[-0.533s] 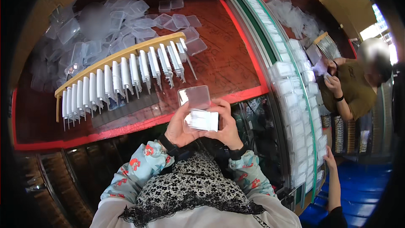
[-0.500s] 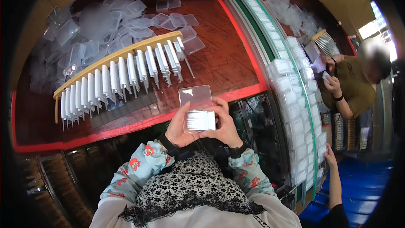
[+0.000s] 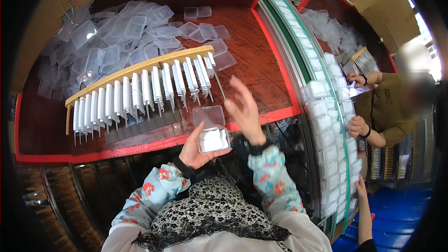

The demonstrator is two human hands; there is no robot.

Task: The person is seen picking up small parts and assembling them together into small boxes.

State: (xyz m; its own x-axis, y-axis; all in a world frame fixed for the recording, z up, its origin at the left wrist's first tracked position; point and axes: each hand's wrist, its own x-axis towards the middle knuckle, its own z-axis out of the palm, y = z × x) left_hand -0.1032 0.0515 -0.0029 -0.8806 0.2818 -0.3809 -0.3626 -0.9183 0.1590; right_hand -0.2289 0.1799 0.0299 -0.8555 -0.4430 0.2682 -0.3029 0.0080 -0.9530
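My left hand (image 3: 191, 152) holds a small clear plastic box (image 3: 208, 116) from below and along its left side. Its hinged lid stands open, pointing away from me. White pieces (image 3: 214, 139) lie inside the box; their exact kind is too small to tell. My right hand (image 3: 246, 115) is raised to the right of the box, fingers apart and holding nothing. Beyond both hands is a wooden rack (image 3: 140, 71) with metal rods, from which bundles of thin white pieces (image 3: 126, 95) hang in a row.
Loose clear boxes (image 3: 126, 32) are heaped on the red-edged bench (image 3: 254, 72) behind the rack. On the right runs a conveyor (image 3: 285, 42), beside rows of filled boxes (image 3: 326, 135). Across it, a person in an olive shirt (image 3: 392, 107) works; another person's arm (image 3: 363, 214) reaches in below.
My right hand has let go of the box and moved up and right, its fingers opening. The left hand keeps the box, and the white pieces now lie flatter in it.
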